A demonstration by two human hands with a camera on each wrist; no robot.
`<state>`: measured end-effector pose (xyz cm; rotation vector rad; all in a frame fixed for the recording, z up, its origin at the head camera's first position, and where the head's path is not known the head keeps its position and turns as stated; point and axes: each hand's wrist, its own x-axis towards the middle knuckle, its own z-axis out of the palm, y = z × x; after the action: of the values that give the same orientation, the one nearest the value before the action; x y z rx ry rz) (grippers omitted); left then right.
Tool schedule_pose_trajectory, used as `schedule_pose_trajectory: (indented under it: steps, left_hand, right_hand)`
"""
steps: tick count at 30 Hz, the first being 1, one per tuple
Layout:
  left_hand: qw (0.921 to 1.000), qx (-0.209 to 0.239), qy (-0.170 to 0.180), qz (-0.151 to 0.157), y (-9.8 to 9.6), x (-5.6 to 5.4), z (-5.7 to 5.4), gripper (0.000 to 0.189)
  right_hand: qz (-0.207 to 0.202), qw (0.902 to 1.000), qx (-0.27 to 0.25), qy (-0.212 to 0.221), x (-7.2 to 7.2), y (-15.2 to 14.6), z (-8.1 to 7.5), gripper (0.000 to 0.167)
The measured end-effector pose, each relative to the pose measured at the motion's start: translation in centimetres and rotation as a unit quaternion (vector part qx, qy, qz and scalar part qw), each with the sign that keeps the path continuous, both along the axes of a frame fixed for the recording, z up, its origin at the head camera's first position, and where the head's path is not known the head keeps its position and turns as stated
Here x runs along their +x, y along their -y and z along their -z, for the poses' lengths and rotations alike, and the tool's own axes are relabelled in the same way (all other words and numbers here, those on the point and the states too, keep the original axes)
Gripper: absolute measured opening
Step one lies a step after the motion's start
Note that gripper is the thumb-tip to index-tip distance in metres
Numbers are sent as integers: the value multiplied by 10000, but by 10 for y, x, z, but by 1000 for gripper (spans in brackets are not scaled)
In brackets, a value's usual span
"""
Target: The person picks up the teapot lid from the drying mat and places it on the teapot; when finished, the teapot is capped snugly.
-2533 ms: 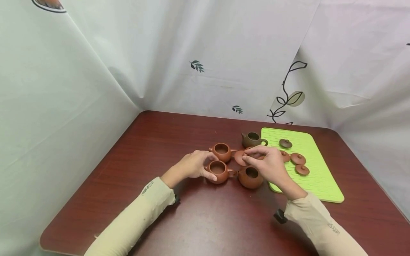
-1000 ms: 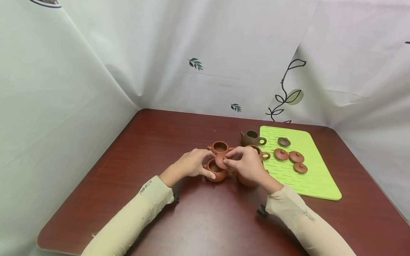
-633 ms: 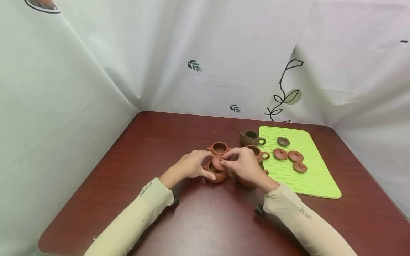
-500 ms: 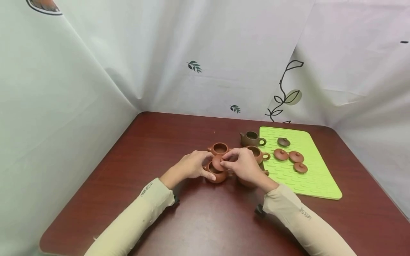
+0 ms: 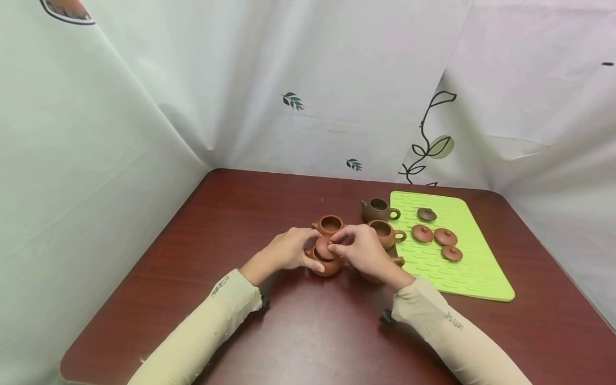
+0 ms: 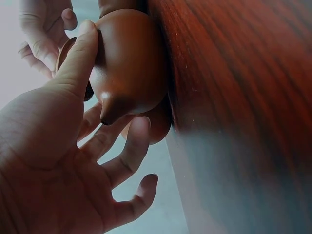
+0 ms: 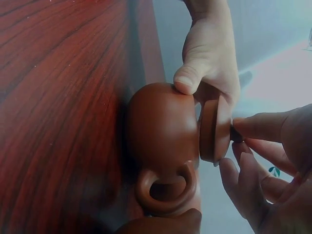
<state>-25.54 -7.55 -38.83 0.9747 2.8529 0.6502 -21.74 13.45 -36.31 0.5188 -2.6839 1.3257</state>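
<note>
In the head view, my left hand [image 5: 291, 248] curls thumb and fingers round a small reddish-brown clay teapot [image 5: 328, 268]. In the left wrist view the thumb lies at the teapot's [image 6: 134, 53] rim and the spout points toward the fingers. With thumb and fingertips, my right hand [image 5: 363, 250] pinches the knob of a round clay lid [image 5: 323, 247]. The right wrist view puts this lid [image 7: 210, 130] slightly tilted right at the teapot's mouth, a narrow gap showing at its edge. The handle [image 7: 168, 192] faces the right-hand side.
Two lidless reddish-brown teapots, one behind [image 5: 331, 223] and one to the right [image 5: 382, 232], stand close by. Another [image 5: 372, 278] is mostly hidden under my right hand. A dark teapot [image 5: 377, 208] stands farther back. The green mat [image 5: 476, 272] bears several lids [image 5: 445, 236].
My right hand has carried the lid leftward from above the right-hand teapots to the held teapot, then lowered it to the mouth. My left hand has stayed round the teapot.
</note>
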Motion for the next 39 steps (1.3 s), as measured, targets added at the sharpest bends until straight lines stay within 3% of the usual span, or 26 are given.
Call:
schedule_pose_trajectory:
  steps: [9, 18, 39]
  left_hand:
    - [9999, 55, 144, 33, 0, 2, -3, 79]
    - [9999, 2, 112, -115, 0, 1, -4, 77]
    - [9998, 50, 165, -34, 0, 2, -2, 71]
  right_hand:
    - [-44, 9999, 151, 16, -2, 1, 5, 8]
    - [-157, 9990, 305, -295, -6, 2, 8, 8]
    - [-244, 9972, 259, -664, -6, 4, 15, 10]
